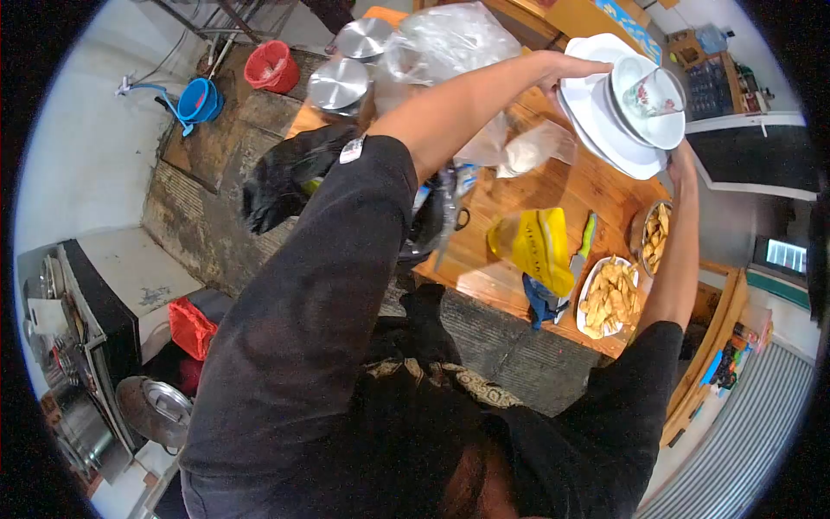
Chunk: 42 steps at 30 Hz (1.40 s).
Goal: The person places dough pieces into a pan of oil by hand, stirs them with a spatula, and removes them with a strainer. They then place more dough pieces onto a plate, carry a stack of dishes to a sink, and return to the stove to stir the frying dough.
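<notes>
At the upper right, my two hands hold a stack of white dishes between them. My left hand is on the left rim of the white plates. My right hand grips their right side, its fingers mostly hidden by the dishes. On the plates sit white bowls, and a clear glass with a red floral pattern lies tilted in the top one. Below the stack, on the wooden table, are a yellow bag, a white plate of pale yellow cut food and a metal bowl of similar food.
A knife with a green handle lies beside the yellow bag. Large clear plastic bags and metal-lidded containers crowd the table's far left. Red and blue buckets stand on the floor. Pots are at lower left.
</notes>
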Each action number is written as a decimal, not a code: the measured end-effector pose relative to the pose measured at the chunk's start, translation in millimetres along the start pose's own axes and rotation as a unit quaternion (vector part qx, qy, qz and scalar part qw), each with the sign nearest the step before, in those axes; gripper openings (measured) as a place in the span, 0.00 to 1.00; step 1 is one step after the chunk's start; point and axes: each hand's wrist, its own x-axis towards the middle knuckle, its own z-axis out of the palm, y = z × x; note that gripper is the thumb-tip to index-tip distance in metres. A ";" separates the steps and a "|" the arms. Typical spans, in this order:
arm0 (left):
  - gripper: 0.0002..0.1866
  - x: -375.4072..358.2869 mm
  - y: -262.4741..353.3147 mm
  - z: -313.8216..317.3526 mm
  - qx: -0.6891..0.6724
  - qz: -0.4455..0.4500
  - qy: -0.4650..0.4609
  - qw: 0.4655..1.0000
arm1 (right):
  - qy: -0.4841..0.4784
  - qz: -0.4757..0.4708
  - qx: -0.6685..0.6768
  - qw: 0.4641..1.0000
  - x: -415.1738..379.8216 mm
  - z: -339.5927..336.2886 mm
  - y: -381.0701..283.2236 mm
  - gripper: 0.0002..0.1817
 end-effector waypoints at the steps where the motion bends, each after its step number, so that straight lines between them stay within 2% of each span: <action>1: 0.47 -17.7 5.2 -8.8 0.004 0.011 -0.008 1.000 | 0.003 -0.007 -0.004 1.000 -3.9 10.0 -15.2 0.22; 2: 0.47 -38.3 11.5 -18.9 0.008 0.023 -0.013 1.000 | -0.065 -0.059 0.017 0.996 -2.7 10.3 -23.3 0.22; 4: 0.46 -90.8 23.4 -45.2 0.019 0.039 0.010 0.999 | -0.082 -0.076 -0.008 0.994 -10.7 46.4 -58.3 0.21; 5: 0.46 -123.5 24.4 -59.8 0.026 0.083 0.021 0.996 | -0.098 -0.084 0.001 0.992 -16.9 68.7 -72.6 0.21; 7: 0.47 -172.0 22.5 -93.7 0.036 0.090 0.037 0.995 | -0.058 -0.050 -0.046 0.996 -32.0 120.6 -97.0 0.20; 8: 0.47 -197.1 18.5 -114.1 0.039 0.085 0.066 0.993 | -0.132 -0.031 -0.024 0.991 -30.3 145.3 -101.7 0.21; 9: 0.47 -227.8 18.6 -133.8 0.042 0.082 0.095 0.991 | -0.135 -0.038 -0.009 0.990 -41.1 182.7 -102.5 0.22; 11: 0.49 -283.0 5.5 -185.5 0.045 0.095 0.096 0.990 | -0.145 -0.050 0.012 0.988 -64.1 261.6 -107.2 0.23; 12: 0.48 -308.2 -4.5 -214.3 0.047 0.065 0.118 0.990 | -0.109 -0.049 0.015 0.993 -30.8 287.7 -91.3 0.25; 13: 0.47 -338.6 -8.6 -237.1 0.051 0.035 0.141 0.988 | -0.071 -0.057 0.072 0.993 -101.8 371.5 -108.0 0.25; 14: 0.44 -371.0 -18.0 -257.0 0.051 0.028 0.148 0.987 | -0.129 -0.027 0.073 0.989 -92.3 403.9 -95.5 0.24; 15: 0.40 -404.0 -29.7 -280.3 0.052 0.023 0.153 0.987 | -0.179 -0.052 0.077 0.979 -98.0 447.4 -88.6 0.25; 17: 0.52 -437.6 -54.3 -347.5 0.086 -0.020 0.147 0.985 | -0.263 -0.035 0.058 0.962 -93.5 532.4 -73.8 0.24; 18: 0.48 -462.7 -72.3 -369.0 0.136 0.028 0.150 0.979 | -0.307 -0.060 0.050 0.948 -100.3 572.4 -69.4 0.23; 20: 0.42 -505.9 -127.9 -432.9 0.266 0.155 0.167 0.937 | -0.279 -0.047 0.086 0.955 -157.5 660.2 -84.7 0.26; 22: 0.43 -546.7 -126.2 -462.6 0.153 0.097 0.241 0.954 | -0.317 -0.048 0.076 0.944 -154.1 727.2 -81.9 0.29; 23: 0.44 -568.4 -120.7 -454.8 -0.053 -0.034 0.289 0.955 | -0.335 -0.049 0.070 0.938 -152.5 760.5 -80.7 0.30; 25: 0.48 -592.8 -133.1 -491.5 -0.015 -0.088 0.364 0.927 | -0.387 -0.026 0.023 0.922 -161.1 814.8 -91.2 0.29; 26: 0.52 -602.8 -142.8 -512.3 -0.004 -0.071 0.364 0.929 | -0.391 -0.023 0.031 0.920 -155.8 837.9 -89.7 0.26; 27: 0.53 -611.1 -147.0 -531.2 -0.004 -0.073 0.408 0.910 | -0.394 -0.023 0.039 0.918 -158.8 860.9 -96.7 0.24; 29: 0.54 -609.2 -156.4 -556.9 -0.005 -0.077 0.485 0.871 | -0.404 -0.044 0.013 0.914 -146.0 894.5 -106.5 0.26; 30: 0.57 -630.0 -142.1 -558.8 -0.020 -0.063 0.443 0.894 | -0.408 -0.048 -0.003 0.912 -139.8 913.3 -108.8 0.27; 32: 0.58 -613.4 -167.1 -624.9 -0.040 -0.092 0.464 0.880 | -0.420 -0.034 -0.011 0.907 -122.3 947.6 -117.8 0.27; 34: 0.58 -625.5 -157.4 -659.8 -0.043 -0.073 0.487 0.869 | -0.437 -0.045 -0.001 0.898 -96.1 991.1 -125.4 0.28; 37: 0.62 -613.5 -162.8 -709.7 -0.012 -0.028 0.501 0.865 | -0.408 -0.027 0.048 0.911 -76.0 1026.7 -133.2 0.26; 39: 0.68 -607.4 -165.0 -731.3 -0.022 -0.001 0.503 0.864 | -0.385 0.014 0.056 0.921 -60.3 1044.4 -132.0 0.29; 42: 0.69 -594.7 -171.1 -769.7 -0.038 0.026 0.488 0.872 | -0.348 0.056 0.061 0.934 -38.8 1066.7 -128.2 0.33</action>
